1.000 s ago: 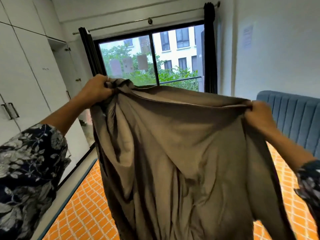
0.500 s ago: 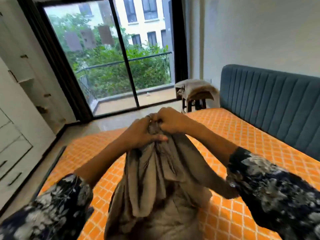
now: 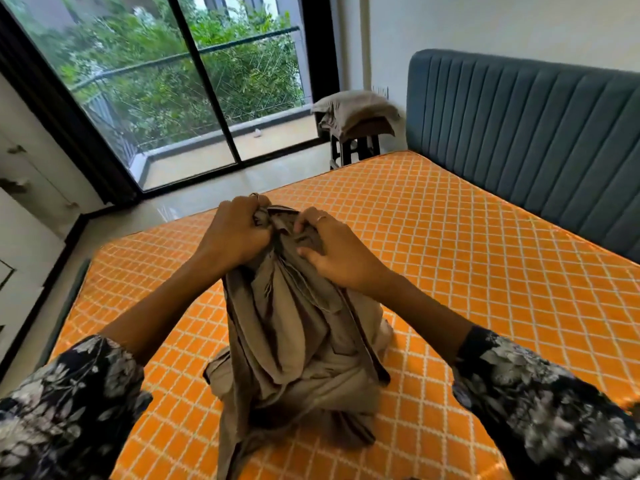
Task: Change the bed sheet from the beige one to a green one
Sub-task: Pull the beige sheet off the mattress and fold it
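1. The beige sheet (image 3: 294,341) is bunched into a tall, loose bundle. Its lower folds rest on the bare orange mattress (image 3: 467,271), toward the near edge of the mattress, and its gathered top is lifted above the mattress surface.
2. The left hand (image 3: 235,233) grips the top of the sheet on the bundle's left side. Its fingers are curled tight into the cloth, and a ring shows on one finger at the top.
3. The right hand (image 3: 332,251) holds the top of the sheet on the right side, just beside the left hand. Its fingertips are hooked into the folds and its thumb is pressed against the cloth below them; it also wears a ring.
4. Both forearms reach over the mattress from the near side, and dark floral sleeves (image 3: 69,410) cover the arms close to the camera.
5. The mattress has a white diamond pattern and no cover on it.
6. A blue padded headboard (image 3: 519,133) with upright ribs stands along the right side of the mattress.
7. At the far corner of the mattress, next to the headboard, a dark stool (image 3: 353,148) carries a heap of beige cloth (image 3: 353,110).
8. Beyond the far edge of the mattress lies a strip of floor, then a sliding glass door (image 3: 194,84) with a dark frame, green bushes outside it.
9. White cupboards (image 3: 24,202) stand to the left of the mattress.
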